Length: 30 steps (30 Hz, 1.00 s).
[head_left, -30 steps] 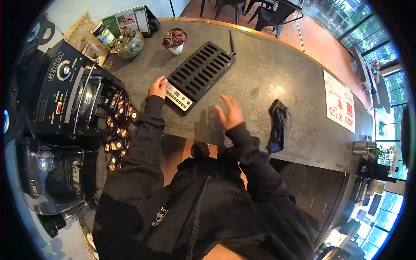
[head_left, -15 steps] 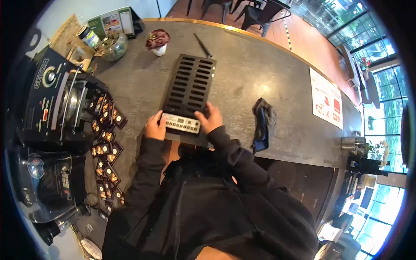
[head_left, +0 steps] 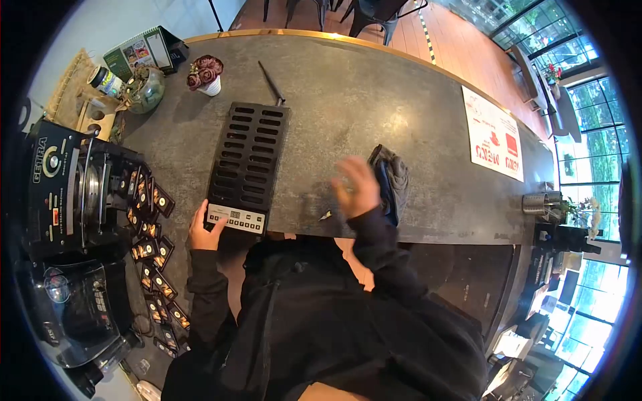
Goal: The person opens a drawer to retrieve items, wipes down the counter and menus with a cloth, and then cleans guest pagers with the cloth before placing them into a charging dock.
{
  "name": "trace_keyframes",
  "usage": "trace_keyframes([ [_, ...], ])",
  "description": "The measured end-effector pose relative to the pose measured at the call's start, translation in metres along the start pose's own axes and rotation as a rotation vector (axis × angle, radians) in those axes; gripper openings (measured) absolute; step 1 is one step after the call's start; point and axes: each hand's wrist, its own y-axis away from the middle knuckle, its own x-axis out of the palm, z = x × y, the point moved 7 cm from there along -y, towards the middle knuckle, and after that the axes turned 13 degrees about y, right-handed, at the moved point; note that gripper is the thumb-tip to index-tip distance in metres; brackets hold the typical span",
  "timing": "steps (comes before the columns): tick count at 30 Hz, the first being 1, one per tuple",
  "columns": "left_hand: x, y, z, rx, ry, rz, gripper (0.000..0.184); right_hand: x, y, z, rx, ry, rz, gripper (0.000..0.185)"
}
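A black pager base (head_left: 249, 155) with two rows of slots lies on the dark counter. Its silver keypad panel (head_left: 235, 218) faces me, and a black antenna (head_left: 270, 83) sticks out at the far end. My left hand (head_left: 206, 228) grips the base's near left corner, thumb over the panel's edge. To the right of the base, my right hand (head_left: 358, 187) is raised over the counter, somewhat blurred, with its fingers apart and nothing in it. Just beside it is a crumpled dark cloth (head_left: 391, 180).
At left stand a black cup sealing machine (head_left: 60, 187) and a blender with a clear cover (head_left: 73, 307). Several dark printed packets (head_left: 159, 254) lie alongside. A potted flower (head_left: 206, 75) and a desk calendar (head_left: 144, 53) sit farther back. A menu sheet (head_left: 493, 134) lies at right.
My right hand has let go of the pager base and moved right, toward the cloth. My left hand stays at the base's corner. The whole view has shifted, with the base now farther left.
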Motion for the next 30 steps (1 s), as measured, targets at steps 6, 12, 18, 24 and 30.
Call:
trace_keyframes([
  [6,0.008,-0.002,-0.004,0.158,-0.034,0.187,0.105,-0.021,0.033,-0.109,0.249,0.618,0.039,0.06],
  [12,0.017,-0.004,0.002,0.211,-0.136,0.221,0.125,0.011,0.026,-0.065,-0.01,0.47,-0.016,0.046],
  [18,0.017,-0.009,-0.001,0.168,-0.173,0.283,0.126,0.104,-0.032,-0.004,-0.233,0.459,0.184,0.042],
  [24,0.016,-0.009,0.001,-0.023,-0.137,0.275,0.127,0.142,-0.142,-0.048,-0.269,0.461,0.155,0.04],
  [30,0.014,-0.004,0.013,-0.073,-0.18,0.245,0.134,0.054,-0.218,-0.24,0.099,0.682,-0.122,0.032],
])
